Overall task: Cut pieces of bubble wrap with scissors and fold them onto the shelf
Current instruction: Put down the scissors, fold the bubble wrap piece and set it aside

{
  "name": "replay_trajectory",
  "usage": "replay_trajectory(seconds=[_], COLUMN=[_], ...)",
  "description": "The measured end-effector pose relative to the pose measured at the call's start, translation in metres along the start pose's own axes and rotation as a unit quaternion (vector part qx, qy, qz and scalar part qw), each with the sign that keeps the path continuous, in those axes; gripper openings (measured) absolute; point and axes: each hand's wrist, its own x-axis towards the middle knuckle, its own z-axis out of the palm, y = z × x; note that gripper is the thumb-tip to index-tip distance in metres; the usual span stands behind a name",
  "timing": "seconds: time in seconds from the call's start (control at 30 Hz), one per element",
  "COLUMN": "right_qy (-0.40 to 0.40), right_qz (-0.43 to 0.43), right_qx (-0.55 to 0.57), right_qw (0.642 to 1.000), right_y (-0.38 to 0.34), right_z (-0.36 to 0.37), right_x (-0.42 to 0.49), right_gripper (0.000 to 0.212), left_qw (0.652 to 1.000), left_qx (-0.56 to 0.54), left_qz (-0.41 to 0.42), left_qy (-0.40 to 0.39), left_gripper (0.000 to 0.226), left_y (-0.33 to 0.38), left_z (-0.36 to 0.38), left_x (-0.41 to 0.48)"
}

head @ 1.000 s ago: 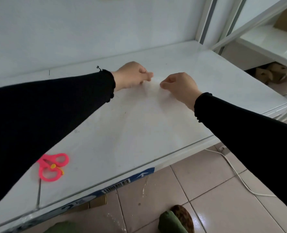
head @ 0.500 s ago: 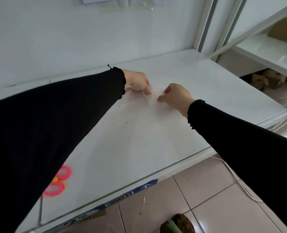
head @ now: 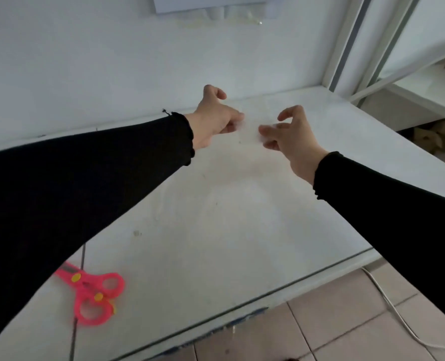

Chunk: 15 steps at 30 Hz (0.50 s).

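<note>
Clear bubble wrap piece [head: 251, 130] was barely visible, between left hand [head: 216, 121] and right hand [head: 294, 142] over white shelf [head: 216, 217]. Fingers of both were curled at its edges; grip could not be told. Pink scissors [head: 93, 295] lay well apart, near front edge.

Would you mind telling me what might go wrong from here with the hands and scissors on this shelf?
The bubble wrap between the left hand and right hand barely shows against the white shelf; neither grip is clear, so it may slip or fold crooked. The pink scissors lie near the shelf's front edge, partly under the left sleeve; pulling that arm back might sweep them off.
</note>
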Motion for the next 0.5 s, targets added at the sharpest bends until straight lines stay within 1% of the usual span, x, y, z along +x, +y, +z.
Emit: replay_trajectory(seconds=[0.07,0.1,0.17,0.27,0.4,0.5], right_qy=[0.002,0.001,-0.009,-0.026,-0.04,-0.047], right_qz=[0.004,0.007,0.002,-0.017,-0.016,-0.029], right_qx=[-0.014,-0.023,-0.042,-0.072,-0.114,-0.157], right_qw=[1.0,1.0,0.999,0.997,0.993,0.986], right_y=[-0.01,-0.014,-0.021,-0.022,-0.01,0.001], right_z=[0.014,0.021,0.034,0.049,0.059,0.063], right_x=[0.019,0.03,0.05,0.078,0.105,0.122], right_gripper=[0.038,0.038,0.034,0.024,0.008,0.012], left_qw=[0.998,0.997,0.998,1.0,0.997,0.992], left_qx=[-0.006,-0.02,-0.028,0.009,0.077,0.126], left_qz=[0.015,0.015,0.009,-0.008,-0.017,-0.004], left_qy=[0.058,0.069,0.049,0.007,0.005,0.02], left_gripper=[0.038,0.032,0.026,0.025,0.03,0.03], left_y=[0.003,0.006,0.011,0.013,0.003,-0.006], left_z=[-0.003,-0.006,-0.012,-0.02,-0.025,-0.029], left_x=[0.013,0.02,0.033,0.054,0.081,0.096])
